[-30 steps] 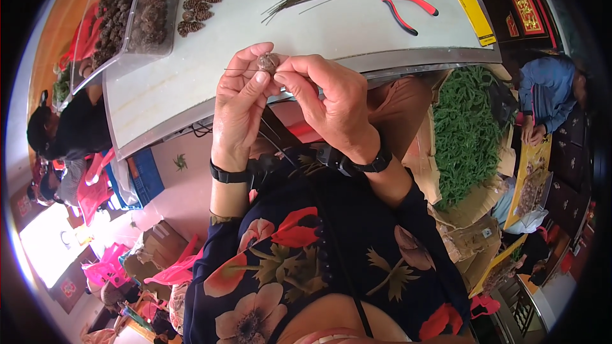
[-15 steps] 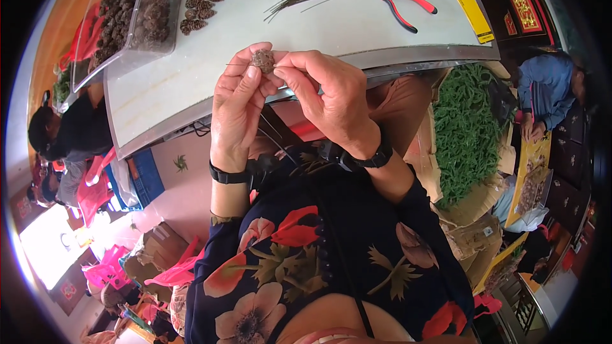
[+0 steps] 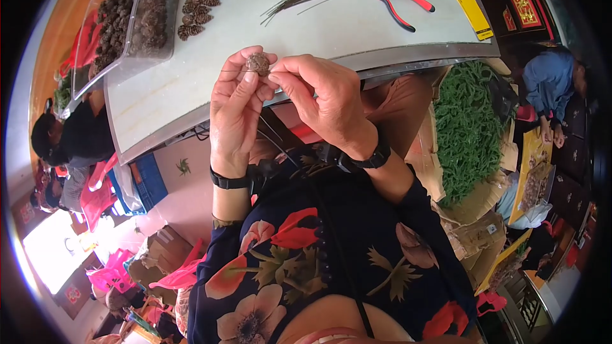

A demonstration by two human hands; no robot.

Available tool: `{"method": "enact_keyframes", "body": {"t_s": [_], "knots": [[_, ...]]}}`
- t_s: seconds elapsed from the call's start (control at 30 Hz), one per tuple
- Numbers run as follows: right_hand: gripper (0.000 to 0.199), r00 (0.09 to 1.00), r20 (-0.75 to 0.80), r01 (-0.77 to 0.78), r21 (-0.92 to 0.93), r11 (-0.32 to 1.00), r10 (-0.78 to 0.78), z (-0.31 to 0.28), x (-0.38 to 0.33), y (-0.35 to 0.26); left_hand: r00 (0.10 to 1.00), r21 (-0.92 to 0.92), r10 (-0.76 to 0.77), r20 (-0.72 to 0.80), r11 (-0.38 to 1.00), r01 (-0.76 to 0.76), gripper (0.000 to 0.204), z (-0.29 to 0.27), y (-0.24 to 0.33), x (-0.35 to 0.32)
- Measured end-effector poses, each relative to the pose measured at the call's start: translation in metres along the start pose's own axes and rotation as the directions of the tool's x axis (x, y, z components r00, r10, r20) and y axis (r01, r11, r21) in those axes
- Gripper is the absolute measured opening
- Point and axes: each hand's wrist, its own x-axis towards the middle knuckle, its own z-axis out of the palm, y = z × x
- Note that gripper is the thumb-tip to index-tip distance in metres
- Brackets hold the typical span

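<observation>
A white surface [image 3: 191, 83] with a metal edge stood over a pinkish floor [image 3: 191, 197] crowded with cardboard boxes [image 3: 472, 236], a blue crate [image 3: 150, 181] and pink bags [image 3: 111, 274]; daylight glared at lower left.

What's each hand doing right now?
Left hand: closed on a small brown pine cone, pinched at the fingertips.
Right hand: closed, fingertips pinching a thin wire beside the cone.

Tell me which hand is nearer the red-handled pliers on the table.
Right. The right hand sits below and left of the red-handled pliers, apart from them. The left hand is farther left, holding the small pine cone.
</observation>
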Motion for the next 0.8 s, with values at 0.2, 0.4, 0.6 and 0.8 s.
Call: {"method": "enact_keyframes", "body": {"t_s": [0.2,0.4,0.6,0.8], "knots": [[0.007,0.998,-0.06,0.0,0.006,1.0,0.0,0.0053,0.0015,0.0045,1.0,-0.033,0.017,-0.005,0.999,-0.017,0.03,-0.0018,-0.0011,-0.001],[0.007,0.999,-0.04,0.01,-0.02,1.0,-0.011,0.0081,0.0017,0.0054,0.998,0.052,0.041,-0.056,0.998,-0.038,0.03,-0.0027,0.0014,-0.0026],[0.008,1.0,-0.019,-0.002,-0.045,0.999,0.001,0.008,0.0021,0.0031,0.998,-0.002,0.008,-0.068,1.0,-0.008,0.03,-0.0041,0.0024,-0.0039],[0.008,1.0,-0.026,-0.004,-0.055,0.998,0.002,0.0058,0.0012,0.0036,0.998,-0.008,-0.027,-0.051,1.0,0.026,0.031,-0.0062,-0.0005,-0.0029]]}}
